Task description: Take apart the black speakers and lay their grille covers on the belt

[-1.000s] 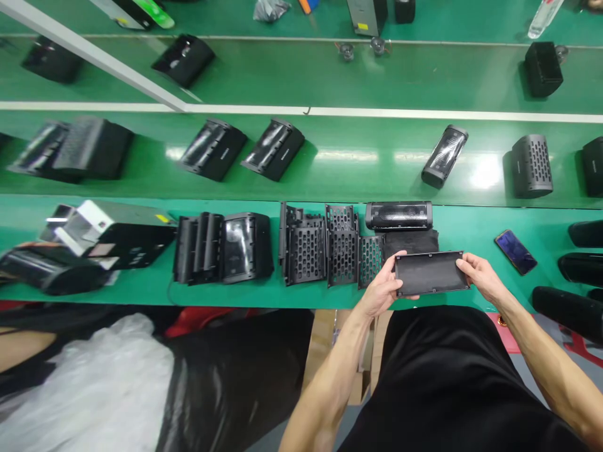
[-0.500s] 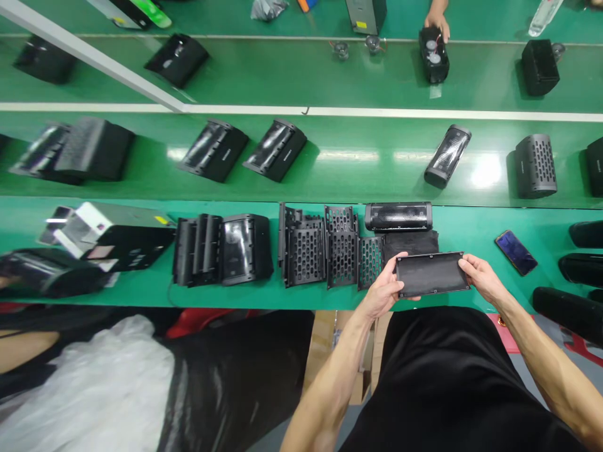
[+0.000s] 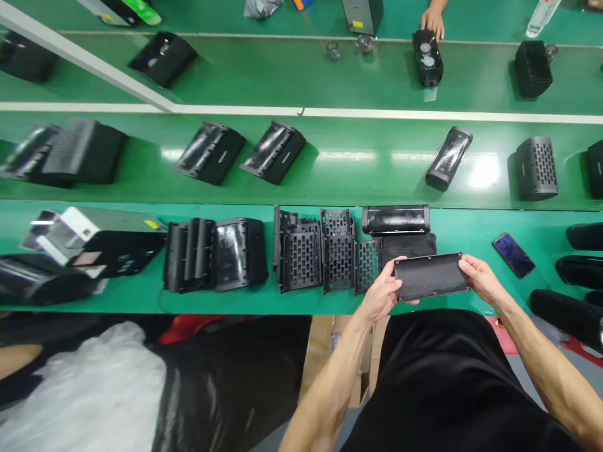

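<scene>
Far over on my left, on the green bench, sit some blurry black boxes. Next to them black speaker shells stand in a row. After those comes a stack of honeycomb grilles, black and full of holes. Just right of the grilles is my left hand. Its thumb lies on top of the left end of a flat black panel and the other fingers are tucked under it, so it is pinching that end. The panel is up off the bench, at the near edge, right in front of my tummy. Behind it lie a black cloth and a finished speaker. My right hand pinches the right end of the panel the same way, with its fingers curled round the edge. Further right a phone lies flat on the bench. Way off at the far side, another person's hand rests on a speaker with round parts. I only hold the panel by its two ends, so I think it could slip and drop off the near edge if I let one pinch go loose. If I swing it left, it could bump the grilles and knock them down.
</scene>
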`<state>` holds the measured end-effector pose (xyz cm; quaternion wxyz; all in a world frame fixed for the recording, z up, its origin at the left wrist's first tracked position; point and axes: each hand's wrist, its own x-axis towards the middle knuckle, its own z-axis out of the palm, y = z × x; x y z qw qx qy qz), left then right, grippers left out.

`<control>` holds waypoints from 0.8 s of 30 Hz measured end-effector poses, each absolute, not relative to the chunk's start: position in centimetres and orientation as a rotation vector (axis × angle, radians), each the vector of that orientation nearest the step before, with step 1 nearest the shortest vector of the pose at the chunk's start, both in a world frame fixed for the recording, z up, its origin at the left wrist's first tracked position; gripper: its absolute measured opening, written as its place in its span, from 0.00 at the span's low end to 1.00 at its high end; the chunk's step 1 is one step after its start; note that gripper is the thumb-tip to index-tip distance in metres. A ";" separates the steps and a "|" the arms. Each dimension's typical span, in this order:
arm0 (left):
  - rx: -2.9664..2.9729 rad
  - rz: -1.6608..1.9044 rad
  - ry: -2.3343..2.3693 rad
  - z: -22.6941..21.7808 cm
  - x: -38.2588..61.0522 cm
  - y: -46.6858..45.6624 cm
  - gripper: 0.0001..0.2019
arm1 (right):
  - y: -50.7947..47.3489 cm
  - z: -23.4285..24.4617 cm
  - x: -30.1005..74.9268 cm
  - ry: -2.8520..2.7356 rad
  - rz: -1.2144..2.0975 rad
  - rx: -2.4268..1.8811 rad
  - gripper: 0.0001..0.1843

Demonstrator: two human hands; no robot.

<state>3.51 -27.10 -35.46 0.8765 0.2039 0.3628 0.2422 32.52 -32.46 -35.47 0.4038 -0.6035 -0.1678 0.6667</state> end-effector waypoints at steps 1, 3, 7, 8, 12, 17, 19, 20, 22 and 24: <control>0.403 0.501 0.728 -35.6 3.4 -26.9 0.31 | -32.2 -35.2 32.8 -0.431 1.698 -1.515 0.34; 0.341 0.456 0.650 -36.0 3.4 -26.1 0.25 | -31.6 -34.7 33.4 -0.478 1.755 -1.501 0.33; 0.240 0.268 0.471 -37.0 5.4 -24.5 0.38 | -29.8 -33.5 33.9 -0.656 1.946 -1.453 0.33; 0.225 0.224 0.432 -37.1 6.1 -24.2 0.38 | -29.2 -33.3 33.8 -0.705 1.980 -1.440 0.33; 0.121 0.024 0.277 -37.3 7.7 -23.8 0.38 | -26.2 -34.1 34.0 -0.906 2.059 -1.452 0.31; 0.001 0.142 0.263 -36.9 6.4 -23.2 0.45 | -17.2 -38.5 37.5 -0.637 1.412 -1.795 0.32; -0.005 0.267 0.302 -36.4 5.7 -22.6 0.45 | -12.4 -40.6 39.2 -0.524 1.225 -1.865 0.32; -0.002 0.337 0.325 -36.1 5.4 -22.2 0.45 | -10.1 -41.5 39.8 -0.507 1.195 -1.877 0.32; 0.013 0.468 0.379 -35.6 4.7 -21.5 0.45 | -6.4 -43.0 40.4 -0.531 1.181 -1.869 0.29; 0.035 0.569 0.439 -35.2 4.0 -20.7 0.45 | -4.0 -44.1 40.2 -0.618 1.161 -1.822 0.25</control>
